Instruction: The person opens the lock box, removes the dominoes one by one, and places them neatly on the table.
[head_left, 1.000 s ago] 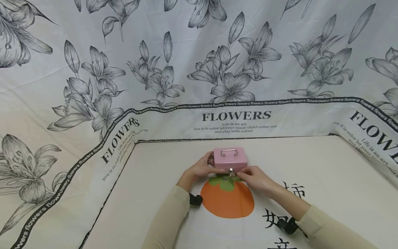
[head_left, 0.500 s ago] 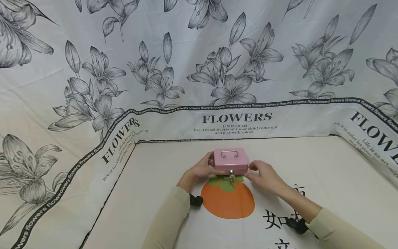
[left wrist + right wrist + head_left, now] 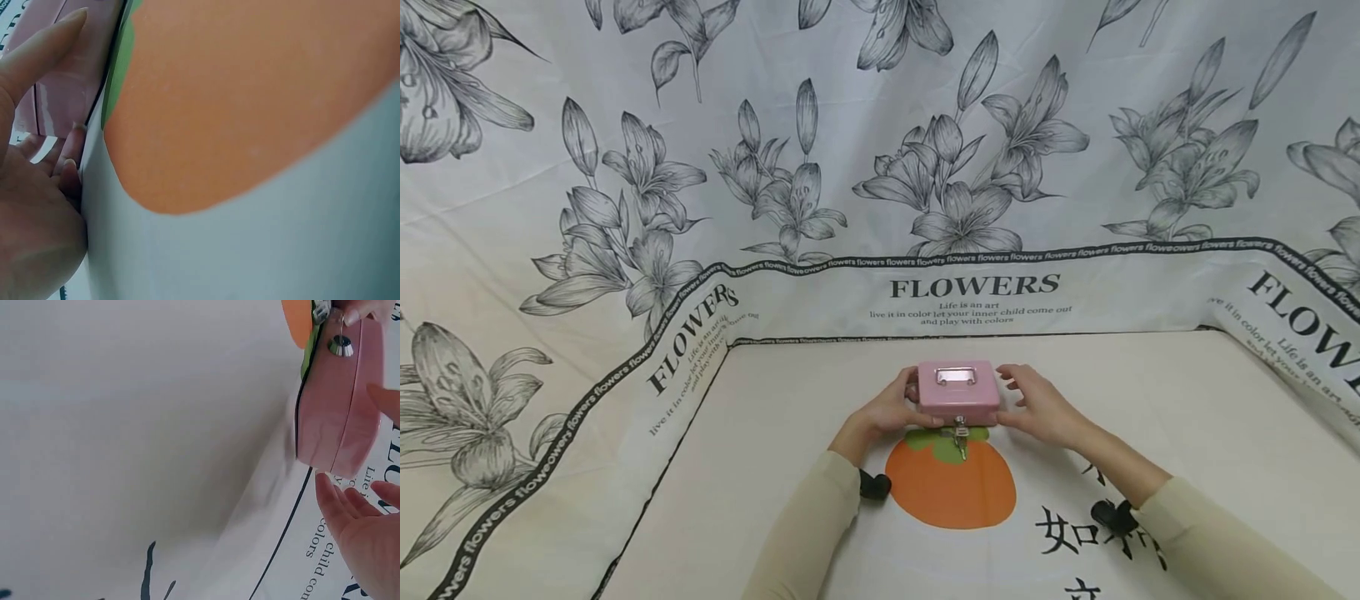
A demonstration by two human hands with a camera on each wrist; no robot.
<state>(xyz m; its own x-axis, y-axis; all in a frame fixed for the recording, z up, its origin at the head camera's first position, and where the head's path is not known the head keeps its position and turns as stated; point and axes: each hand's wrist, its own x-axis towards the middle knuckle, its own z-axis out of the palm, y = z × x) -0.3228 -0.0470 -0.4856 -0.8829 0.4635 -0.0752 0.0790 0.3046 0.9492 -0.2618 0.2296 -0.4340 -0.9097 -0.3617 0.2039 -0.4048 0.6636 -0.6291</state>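
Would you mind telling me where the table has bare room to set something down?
The table is bare left of the left sleeve, right of the right hand, and behind the pink box, each bordered by flowered cloth. The flat orange print in front of the box is free too. It is crowded around the box: left hand, right hand, key.

Straight beyond the grip I have a white cloth wall point(image 3: 760, 50) printed with grey line-drawn lilies point(image 3: 966, 221), crossed by a wavy black band point(image 3: 850, 261) of small "flowers" lettering, with a big "FLOWERS" heading point(image 3: 973, 286) below. A matching left panel point(image 3: 467, 250) and right panel point(image 3: 1228, 275) flank the grip. My light reads soft, creamier on the left and cooler grey behind. Under the grip spreads a pale surface point(image 3: 760, 442); just nearer lies its printed orange fruit point(image 3: 951, 492), with black characters point(image 3: 1058, 531) nearer and rightward.
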